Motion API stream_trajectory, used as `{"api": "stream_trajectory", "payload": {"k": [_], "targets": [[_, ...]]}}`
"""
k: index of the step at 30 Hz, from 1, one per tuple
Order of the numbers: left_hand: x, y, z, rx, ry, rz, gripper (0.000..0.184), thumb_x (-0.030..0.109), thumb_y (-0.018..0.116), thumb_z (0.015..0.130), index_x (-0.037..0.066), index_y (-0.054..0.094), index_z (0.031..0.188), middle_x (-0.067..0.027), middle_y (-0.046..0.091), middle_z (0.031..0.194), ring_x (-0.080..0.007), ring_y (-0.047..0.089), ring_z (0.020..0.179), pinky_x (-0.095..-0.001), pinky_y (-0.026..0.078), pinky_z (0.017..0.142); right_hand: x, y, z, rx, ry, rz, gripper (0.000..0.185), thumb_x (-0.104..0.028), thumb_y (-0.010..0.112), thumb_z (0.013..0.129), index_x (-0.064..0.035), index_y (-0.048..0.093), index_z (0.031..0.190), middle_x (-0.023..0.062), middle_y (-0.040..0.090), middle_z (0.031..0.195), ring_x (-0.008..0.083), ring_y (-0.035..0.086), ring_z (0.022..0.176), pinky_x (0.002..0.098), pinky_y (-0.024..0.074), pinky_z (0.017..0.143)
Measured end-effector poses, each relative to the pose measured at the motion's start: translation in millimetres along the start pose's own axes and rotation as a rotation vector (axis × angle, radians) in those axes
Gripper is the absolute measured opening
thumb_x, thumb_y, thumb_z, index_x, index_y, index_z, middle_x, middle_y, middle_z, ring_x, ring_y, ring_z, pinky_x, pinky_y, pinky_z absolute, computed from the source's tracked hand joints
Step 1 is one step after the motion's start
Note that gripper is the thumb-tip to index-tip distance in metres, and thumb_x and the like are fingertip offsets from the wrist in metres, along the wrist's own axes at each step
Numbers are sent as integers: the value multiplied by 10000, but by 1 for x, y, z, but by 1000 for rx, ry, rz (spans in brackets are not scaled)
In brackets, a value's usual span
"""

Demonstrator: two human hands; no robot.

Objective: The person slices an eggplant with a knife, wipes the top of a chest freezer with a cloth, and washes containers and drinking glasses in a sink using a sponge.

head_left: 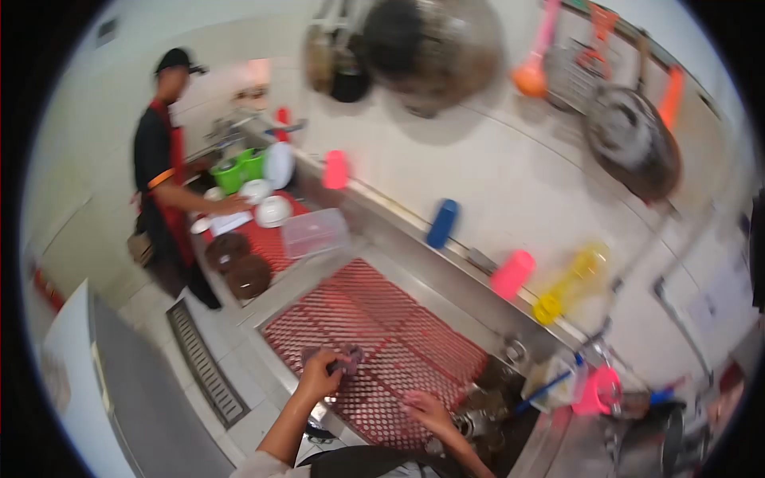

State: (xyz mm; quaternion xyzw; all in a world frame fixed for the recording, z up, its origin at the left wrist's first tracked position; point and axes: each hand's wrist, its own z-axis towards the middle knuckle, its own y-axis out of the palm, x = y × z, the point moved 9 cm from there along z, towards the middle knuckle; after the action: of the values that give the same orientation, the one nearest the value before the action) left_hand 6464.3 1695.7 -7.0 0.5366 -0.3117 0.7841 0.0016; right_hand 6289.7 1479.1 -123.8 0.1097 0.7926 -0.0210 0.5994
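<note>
My left hand is closed around a crumpled greyish-purple cloth, which rests against the red perforated mat. That mat lies over the steel sink basin. My right hand hovers over or touches the mat's near right part, its fingers apart and nothing visible in them. Just right of it, metal dishes sit in the dark part of the sink, blurred.
A co-worker stands at the left by a counter with white bowls, brown plates and a clear plastic box. Cups, including a blue one, and a yellow bottle line the ledge. Pans hang above.
</note>
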Motion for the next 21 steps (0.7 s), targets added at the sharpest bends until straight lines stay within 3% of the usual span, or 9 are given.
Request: {"api": "stream_trajectory", "payload": {"k": [1, 3, 5, 7, 9, 13, 17, 20, 21], "targets": [[9, 29, -9, -131, 8, -104, 268, 32, 656, 693, 81, 677, 956, -129, 614, 911, -273, 592, 880, -330, 469, 793, -4, 20, -4, 6, 101, 205, 364, -200, 657, 852, -21, 539, 1146, 113, 608, 1072, 192, 584, 999, 337, 486, 885], [70, 76, -33, -365, 222, -196, 284, 72, 700, 703, 73, 673, 986, -116, 630, 964, -246, 603, 873, -316, 474, 780, 7, 76, -27, -340, 523, 843, 368, -334, 585, 892, -41, 568, 1113, 103, 630, 1039, 237, 593, 1000, 359, 508, 849], [112, 112, -59, -584, 269, -208, 295, 92, 709, 737, 56, 657, 1025, -113, 644, 991, -240, 615, 879, -313, 477, 780, 36, 47, -19, -181, 263, 990, 330, -336, 532, 912, -66, 587, 1092, 110, 642, 988, 270, 621, 932, 369, 519, 829], [84, 146, -73, -772, 91, -286, 321, 12, 719, 738, 3, 625, 1045, -97, 617, 1030, -175, 584, 994, -273, 482, 814, 59, 23, -32, -174, 203, 913, 295, -220, 545, 891, -78, 546, 1150, 90, 621, 1083, 183, 629, 913, 392, 534, 754], [89, 160, -69, -889, 107, -270, 312, -4, 661, 789, -24, 587, 1091, -96, 608, 1069, -170, 579, 1011, -286, 467, 865, 87, -19, -58, 70, 235, 780, 300, -218, 575, 850, -67, 567, 1109, 84, 639, 1011, 196, 644, 845, 398, 541, 715], [128, 182, -75, -998, 135, -43, 323, 174, 597, 898, 24, 560, 1183, -137, 628, 1065, -199, 596, 958, -310, 474, 816, 85, -67, -176, 392, 252, 766, 316, -210, 624, 769, -45, 598, 1037, 64, 659, 872, 190, 655, 770, 384, 547, 628], [189, 244, -102, -1347, 320, -148, 377, 229, 593, 913, 45, 538, 1237, -129, 599, 1176, -217, 572, 1055, -330, 441, 897, 99, -108, -310, 601, -137, 1031, 295, -220, 584, 781, -40, 601, 1015, 70, 637, 877, 148, 634, 714, 338, 538, 567], [224, 287, -144, -1526, 395, -166, 363, 208, 578, 922, 54, 534, 1248, -118, 603, 1163, -211, 580, 1026, -327, 449, 875, 84, -116, -483, 1039, -658, 1134, 277, -149, 560, 772, -42, 568, 1028, 65, 615, 898, 114, 614, 728, 237, 510, 569], [242, 300, -164, -1601, 410, -181, 358, 198, 575, 923, 58, 534, 1250, -116, 604, 1159, -209, 581, 1019, -324, 455, 862, 99, -106, -558, 1255, -833, 1145, 176, -128, 545, 779, -44, 568, 932, 61, 606, 836, 122, 597, 697, 241, 498, 563]]}}
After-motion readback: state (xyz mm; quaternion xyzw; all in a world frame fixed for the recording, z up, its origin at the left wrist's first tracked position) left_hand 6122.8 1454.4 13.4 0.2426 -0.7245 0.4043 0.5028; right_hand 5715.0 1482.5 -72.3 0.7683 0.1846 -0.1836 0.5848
